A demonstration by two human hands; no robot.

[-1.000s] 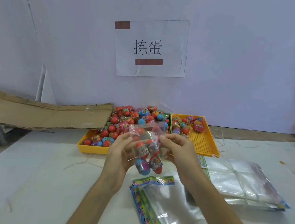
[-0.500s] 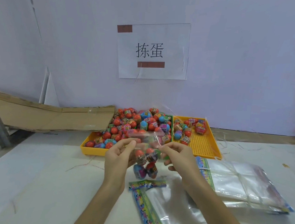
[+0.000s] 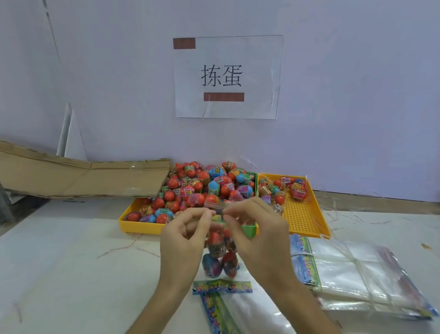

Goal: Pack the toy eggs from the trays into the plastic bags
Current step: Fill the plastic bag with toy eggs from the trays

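My left hand [image 3: 186, 239] and my right hand [image 3: 254, 233] pinch the top edge of a small clear plastic bag [image 3: 219, 257] that hangs between them above the table, with several toy eggs inside. Behind it a yellow tray [image 3: 139, 226] holds a heap of red, blue and pink toy eggs [image 3: 201, 189]. To its right a second yellow tray [image 3: 302, 216] holds a few eggs at its far end.
A tied bundle of plastic bags [image 3: 355, 277] lies on the table at the right. Loose bags with colourful headers [image 3: 230, 309] lie in front of me. Flattened cardboard [image 3: 74, 175] leans at the back left. A paper sign [image 3: 226, 77] hangs on the wall.
My two hands have come closer together along the top of the bag. The filled bag has dropped a little lower and nearer the table.
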